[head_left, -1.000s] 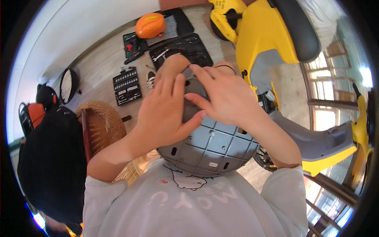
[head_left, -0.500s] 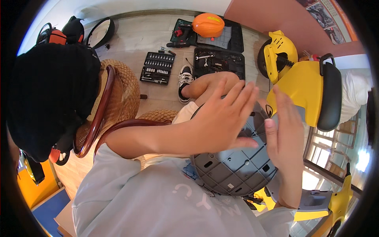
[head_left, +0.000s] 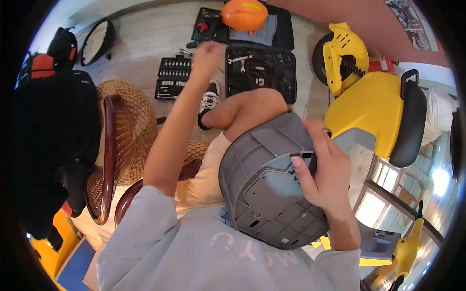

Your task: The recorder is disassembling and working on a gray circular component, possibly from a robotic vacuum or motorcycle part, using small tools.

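A grey ribbed plastic shell (head_left: 264, 189), rounded at one end, rests against my lap and shirt with its inner side up. My right hand (head_left: 327, 177) is closed on its right rim, the thumb over a recessed panel inside. My left arm stretches far forward, and my left hand (head_left: 208, 56) is over the floor between two tool cases. Its fingers are blurred and turned away, so what they hold, if anything, is hidden. Beside it lie a ratchet handle (head_left: 184, 52) and the black socket set (head_left: 173, 72).
An open black tool case (head_left: 286, 82) with wrenches lies ahead, an orange helmet (head_left: 244, 15) behind it. A yellow scooter body (head_left: 369, 114) stands at right. Wicker chairs (head_left: 128, 97) and black cloth (head_left: 58, 126) fill the left. A round mirror (head_left: 97, 41) leans on the wall.
My left hand has left the shell and reached forward to the tools on the floor. My right hand has lowered onto the shell's rim and taken hold. The shell has tilted and turned.
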A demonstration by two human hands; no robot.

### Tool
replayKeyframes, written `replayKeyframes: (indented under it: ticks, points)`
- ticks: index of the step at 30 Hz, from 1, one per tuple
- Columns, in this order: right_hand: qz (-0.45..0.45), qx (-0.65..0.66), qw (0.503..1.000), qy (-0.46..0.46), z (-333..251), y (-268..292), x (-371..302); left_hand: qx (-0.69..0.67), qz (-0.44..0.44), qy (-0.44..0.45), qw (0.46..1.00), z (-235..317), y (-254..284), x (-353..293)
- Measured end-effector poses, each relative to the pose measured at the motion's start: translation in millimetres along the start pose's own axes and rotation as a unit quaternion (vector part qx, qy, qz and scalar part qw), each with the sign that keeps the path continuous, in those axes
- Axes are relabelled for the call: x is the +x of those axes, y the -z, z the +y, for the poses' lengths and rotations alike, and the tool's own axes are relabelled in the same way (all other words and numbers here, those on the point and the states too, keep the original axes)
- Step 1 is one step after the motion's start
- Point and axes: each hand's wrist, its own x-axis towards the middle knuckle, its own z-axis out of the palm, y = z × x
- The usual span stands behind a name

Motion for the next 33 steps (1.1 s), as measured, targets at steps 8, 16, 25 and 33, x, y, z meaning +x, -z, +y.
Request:
replayKeyframes:
  ticks: [8,16,25,33]
  points:
    - [-0.041,0.074,0.995,-0.051,37.4,1.2,45.6,0.251,-0.019,0.129,0.959,-146.7,-27.7,87.8]
    - [-0.044,0.093,0.972,-0.211,54.9,1.7,58.4,0.453,-0.187,0.062,0.869,-232.0,-30.6,192.0]
    - [-0.046,-0.048,0.929,-0.363,37.2,-1.7,50.1,0.623,-0.214,0.016,0.752,-268.5,-47.2,238.1]
    - [-0.036,-0.052,0.888,-0.455,25.4,-6.4,37.5,0.630,-0.151,0.072,0.758,-297.2,-44.8,292.0]
